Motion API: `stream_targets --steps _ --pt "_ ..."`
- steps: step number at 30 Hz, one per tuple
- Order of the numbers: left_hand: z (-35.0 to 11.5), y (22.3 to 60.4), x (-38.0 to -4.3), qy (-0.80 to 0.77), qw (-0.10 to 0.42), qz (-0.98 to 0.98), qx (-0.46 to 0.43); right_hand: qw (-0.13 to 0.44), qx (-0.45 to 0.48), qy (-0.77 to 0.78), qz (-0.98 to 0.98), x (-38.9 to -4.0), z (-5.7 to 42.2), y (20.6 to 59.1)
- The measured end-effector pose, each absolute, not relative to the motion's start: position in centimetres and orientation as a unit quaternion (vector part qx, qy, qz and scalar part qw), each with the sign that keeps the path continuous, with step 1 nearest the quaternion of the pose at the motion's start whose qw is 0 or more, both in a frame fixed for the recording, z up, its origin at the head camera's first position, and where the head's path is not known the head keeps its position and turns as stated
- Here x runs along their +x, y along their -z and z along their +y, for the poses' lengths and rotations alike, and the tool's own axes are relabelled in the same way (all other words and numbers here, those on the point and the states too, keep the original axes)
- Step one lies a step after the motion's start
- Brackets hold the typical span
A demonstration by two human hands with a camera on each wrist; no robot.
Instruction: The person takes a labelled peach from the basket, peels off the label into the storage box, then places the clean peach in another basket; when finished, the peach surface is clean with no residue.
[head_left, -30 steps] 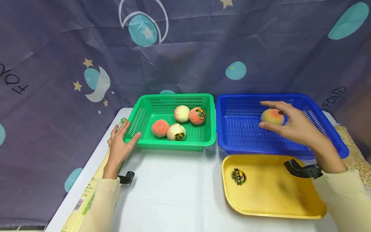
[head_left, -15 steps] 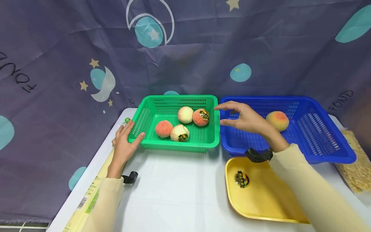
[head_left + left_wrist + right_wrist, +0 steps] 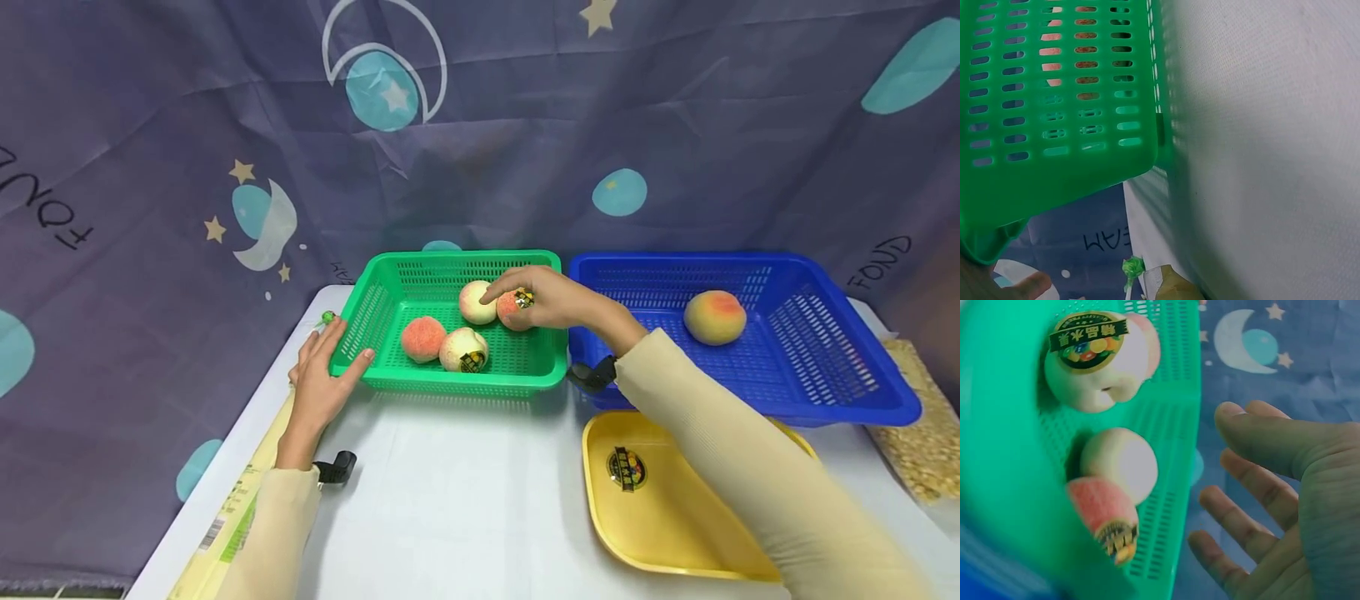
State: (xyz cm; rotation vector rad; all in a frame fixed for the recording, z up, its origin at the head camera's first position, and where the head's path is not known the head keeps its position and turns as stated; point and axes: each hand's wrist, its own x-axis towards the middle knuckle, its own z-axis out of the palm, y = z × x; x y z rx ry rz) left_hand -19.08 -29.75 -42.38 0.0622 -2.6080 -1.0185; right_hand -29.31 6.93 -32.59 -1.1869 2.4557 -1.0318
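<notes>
The green plastic basket [image 3: 450, 378] holds several peaches. In the head view, a red peach [image 3: 423, 339] lies beside a cream peach with a black-gold sticker [image 3: 462, 346]. Behind them a plain cream peach [image 3: 474, 303] sits against a stickered red peach [image 3: 508, 310]. My right hand [image 3: 555, 297] is above these back two, thumb and fingers spread; in the right wrist view nothing lies between the fingers [image 3: 1263, 487]. My left hand [image 3: 321, 387] rests at the basket's left rim, fingers extended outside and thumb toward the front corner.
Right of the green basket stands a blue basket [image 3: 817, 367] with one yellow-red peach [image 3: 715, 317]. A yellow tray [image 3: 660, 525] with a sticker lies in front, partly under my right sleeve. A grain-filled bag [image 3: 918, 417] is far right; a long yellow package [image 3: 228, 508] lies left.
My right hand has moved left from over the peach in the blue basket to over the back peaches in the green basket. My left hand has stayed at the rim.
</notes>
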Motion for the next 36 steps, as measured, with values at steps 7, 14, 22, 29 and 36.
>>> stream_targets --steps 7,14,22,29,36 --pt "-29.6 42.3 -18.9 0.364 0.165 -0.916 0.026 0.138 -0.405 0.351 0.833 -30.6 4.2 33.6" --pt "-29.8 42.5 -18.7 0.366 0.167 -0.915 0.037 0.182 -0.422 0.340 0.821 -31.8 1.9 34.5" --pt "-29.6 42.4 -19.1 0.374 0.170 -0.911 0.033 0.239 -0.424 0.311 0.816 -32.3 1.1 34.9" --pt "-29.7 42.3 -19.1 0.374 0.173 -0.911 0.033 0.328 -0.433 0.279 0.792 -32.0 -0.2 34.8" --pt "-29.8 42.5 -19.3 0.375 0.173 -0.910 0.036 0.364 -0.425 0.221 0.799 -32.3 -0.6 35.0"
